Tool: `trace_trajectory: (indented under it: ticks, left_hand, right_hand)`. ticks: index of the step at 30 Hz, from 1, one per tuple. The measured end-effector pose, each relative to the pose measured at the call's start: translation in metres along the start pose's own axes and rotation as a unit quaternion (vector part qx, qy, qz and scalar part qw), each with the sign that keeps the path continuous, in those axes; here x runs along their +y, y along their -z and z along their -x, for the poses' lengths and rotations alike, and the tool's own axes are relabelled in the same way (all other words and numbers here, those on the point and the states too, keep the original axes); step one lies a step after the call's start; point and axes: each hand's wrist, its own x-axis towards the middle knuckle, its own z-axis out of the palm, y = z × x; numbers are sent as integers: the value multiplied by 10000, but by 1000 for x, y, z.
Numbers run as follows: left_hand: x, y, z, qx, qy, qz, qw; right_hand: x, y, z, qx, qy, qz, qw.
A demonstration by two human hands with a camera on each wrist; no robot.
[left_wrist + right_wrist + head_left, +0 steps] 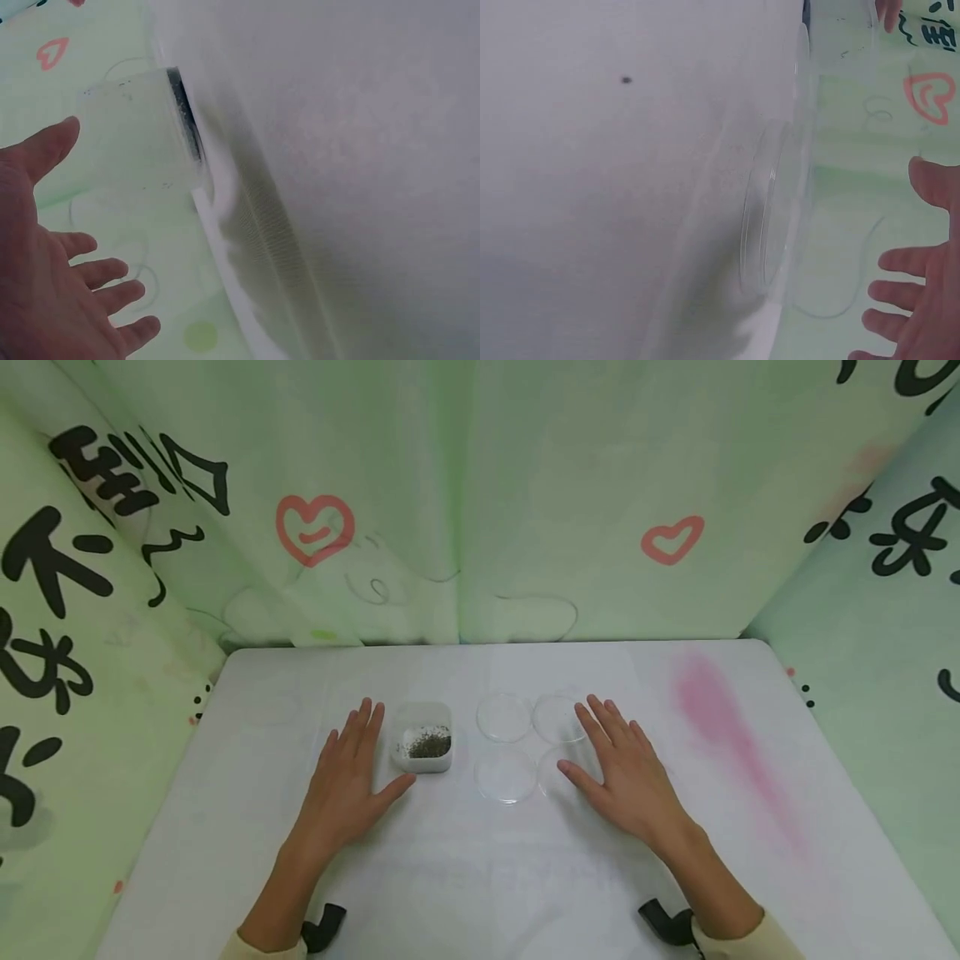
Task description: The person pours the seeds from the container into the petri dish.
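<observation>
My left hand (347, 781) hovers over the table with straight, spread fingers, just left of a translucent plastic container (422, 714). Dark, fine granular bits (430, 745) lie at the bottom of that container. Several clear round dishes (506, 775), like petri dishes, stand in a cluster right of it. My right hand (626, 777) is held above the right-hand dishes, fingers extended, and partly covers them in the head view. Neither hand holds anything. In the left wrist view the container (139, 135) appears beyond the thumb; in the right wrist view a clear dish (761, 217) is apart from the fingers.
The table (420, 877) has a white cover with a pink stain (735, 752) on the right. Green curtains (555, 485) with black writing and red hearts hang behind and at both sides. Black straps or mounts (324, 928) sit at the wrists.
</observation>
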Motion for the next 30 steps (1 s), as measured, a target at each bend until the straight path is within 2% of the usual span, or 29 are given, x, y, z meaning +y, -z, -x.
trace_trajectory:
  ticks: [7, 14, 23, 30]
  left_hand:
    - [-5, -4, -19, -176, 57, 830, 9964]
    - [-10, -4, -34, -464, 112, 1655, 9850]
    - [-13, -9, -45, -675, 191, 2280, 9711]
    - [-13, -13, -52, -884, 486, 2283, 9684]
  right_hand:
    - [1, -5, -31, -257, 190, -557, 9979]
    - [-4, -9, -66, -669, 218, -1028, 9922]
    - [-17, -20, -105, -1224, 391, -1177, 9847]
    - [-25, -27, -123, -1543, 674, -1091, 9797]
